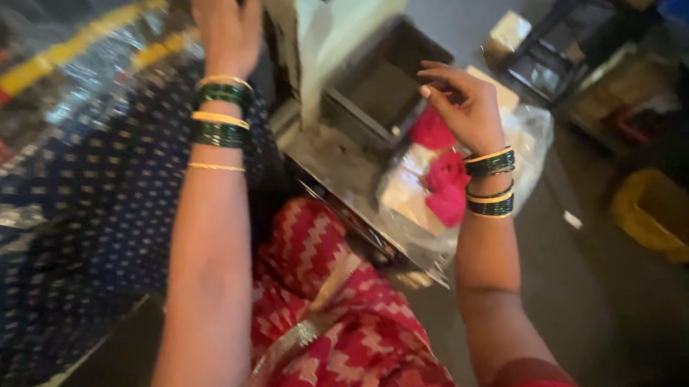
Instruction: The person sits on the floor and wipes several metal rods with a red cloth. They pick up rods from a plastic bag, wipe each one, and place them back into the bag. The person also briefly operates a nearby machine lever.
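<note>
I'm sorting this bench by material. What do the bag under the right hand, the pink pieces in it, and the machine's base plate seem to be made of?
The bag looks like thin clear plastic: glossy, crinkled, see-through. The pink pieces seem to be soft cloth, matte and folded, though blur leaves that open. The base plate looks like bare metal, grey and dully shiny. The right hand hovers just above the bag.

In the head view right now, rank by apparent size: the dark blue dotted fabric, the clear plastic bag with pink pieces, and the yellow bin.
Largest to smallest as they look:
1. dark blue dotted fabric, filling much of the left side, though it lies nearest the camera.
2. clear plastic bag with pink pieces, under the right hand.
3. yellow bin, smallest, but farther off, so true size is unsure.
</note>
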Tool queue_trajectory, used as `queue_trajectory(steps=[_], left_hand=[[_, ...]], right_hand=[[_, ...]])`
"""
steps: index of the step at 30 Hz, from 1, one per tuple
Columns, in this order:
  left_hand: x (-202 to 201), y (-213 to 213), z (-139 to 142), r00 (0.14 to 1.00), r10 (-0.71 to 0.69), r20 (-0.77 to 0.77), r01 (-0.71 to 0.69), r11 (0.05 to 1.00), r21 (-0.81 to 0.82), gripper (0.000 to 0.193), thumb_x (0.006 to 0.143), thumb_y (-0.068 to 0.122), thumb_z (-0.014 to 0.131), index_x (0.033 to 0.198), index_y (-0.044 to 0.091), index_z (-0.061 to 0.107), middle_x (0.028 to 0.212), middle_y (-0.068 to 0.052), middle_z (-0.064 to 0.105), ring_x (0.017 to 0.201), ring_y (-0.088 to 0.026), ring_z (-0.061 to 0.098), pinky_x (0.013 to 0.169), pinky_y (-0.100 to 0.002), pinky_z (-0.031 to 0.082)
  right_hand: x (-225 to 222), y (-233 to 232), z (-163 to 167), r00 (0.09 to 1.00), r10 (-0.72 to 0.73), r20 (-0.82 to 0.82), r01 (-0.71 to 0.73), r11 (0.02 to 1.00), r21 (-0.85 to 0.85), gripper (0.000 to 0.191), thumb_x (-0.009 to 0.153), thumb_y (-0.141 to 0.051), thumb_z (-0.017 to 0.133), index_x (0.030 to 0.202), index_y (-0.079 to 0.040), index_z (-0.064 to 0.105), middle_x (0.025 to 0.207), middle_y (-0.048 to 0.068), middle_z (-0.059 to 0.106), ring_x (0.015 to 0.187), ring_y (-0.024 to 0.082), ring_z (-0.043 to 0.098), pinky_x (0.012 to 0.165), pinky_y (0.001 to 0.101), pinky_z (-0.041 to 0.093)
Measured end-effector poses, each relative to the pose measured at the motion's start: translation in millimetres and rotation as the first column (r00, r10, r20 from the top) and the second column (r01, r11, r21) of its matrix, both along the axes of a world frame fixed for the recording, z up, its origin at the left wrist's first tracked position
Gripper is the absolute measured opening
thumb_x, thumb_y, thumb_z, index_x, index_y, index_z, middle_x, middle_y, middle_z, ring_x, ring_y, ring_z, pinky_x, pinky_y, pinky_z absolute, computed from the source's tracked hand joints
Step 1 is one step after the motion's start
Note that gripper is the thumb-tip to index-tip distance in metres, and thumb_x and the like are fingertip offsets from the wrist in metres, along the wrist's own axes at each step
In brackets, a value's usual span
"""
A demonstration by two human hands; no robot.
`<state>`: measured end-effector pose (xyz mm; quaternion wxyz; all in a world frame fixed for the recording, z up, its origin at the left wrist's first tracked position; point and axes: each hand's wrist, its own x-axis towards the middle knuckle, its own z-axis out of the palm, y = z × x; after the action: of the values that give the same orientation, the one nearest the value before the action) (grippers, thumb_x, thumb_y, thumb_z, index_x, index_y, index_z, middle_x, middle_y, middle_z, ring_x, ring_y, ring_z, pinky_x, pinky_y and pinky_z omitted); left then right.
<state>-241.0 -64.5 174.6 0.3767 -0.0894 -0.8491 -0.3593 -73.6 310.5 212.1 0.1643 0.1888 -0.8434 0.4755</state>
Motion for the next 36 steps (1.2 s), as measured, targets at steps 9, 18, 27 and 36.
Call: queue_trajectory(steps=[9,18,27,36], left_hand=[[122,26,-49,0.981,-0.181,-0.07,0.189,0.973,0.134,0.078,0.109,0.026,0.064,0.161,-0.005,0.015,0.166,-0.03,0.014,0.158,-0.045,0.017,0.136,-0.049,0.016],[275,142,-128,0.628,-0.711,0.317,0.542,0.691,0.478,0.066,0.093,0.014,0.067,0.153,0.01,0.04,0.144,-0.016,0.041,0.126,-0.027,0.052,0.101,-0.039,0.053],[314,181,-175,0.219,-0.928,0.302,0.245,0.352,0.903,0.069,0.099,0.034,0.061,0.156,0.021,0.025,0.145,-0.012,0.044,0.127,-0.024,0.054,0.098,-0.039,0.055],[314,178,-207,0.234,-0.949,-0.212,-0.102,-0.241,0.965,0.057,0.109,0.041,0.036,0.145,-0.001,0.052,0.143,-0.016,0.06,0.13,-0.028,0.058,0.112,-0.042,0.048]], right_hand=[[89,52,-151,0.905,-0.422,-0.058,0.413,0.838,0.356,0.047,0.089,-0.019,0.079,0.133,-0.009,0.067,0.137,0.02,0.064,0.123,0.038,0.062,0.102,0.0455,0.052],[117,46,-248,0.81,-0.57,-0.137,0.56,0.685,0.466,0.029,0.093,-0.018,0.076,0.119,-0.008,0.069,0.121,0.022,0.064,0.112,0.041,0.062,0.094,0.0482,0.05],[142,9,-220,0.875,-0.461,0.147,0.484,0.833,-0.27,0.015,0.1,-0.01,0.073,0.112,-0.002,0.069,0.1,0.014,0.07,0.088,0.019,0.069,0.082,0.0312,0.054],[208,-98,-159,0.948,-0.304,-0.089,0.31,0.949,0.06,0.024,0.089,-0.012,0.08,0.108,-0.005,0.068,0.112,0.012,0.069,0.104,0.029,0.067,0.091,0.0375,0.053]])
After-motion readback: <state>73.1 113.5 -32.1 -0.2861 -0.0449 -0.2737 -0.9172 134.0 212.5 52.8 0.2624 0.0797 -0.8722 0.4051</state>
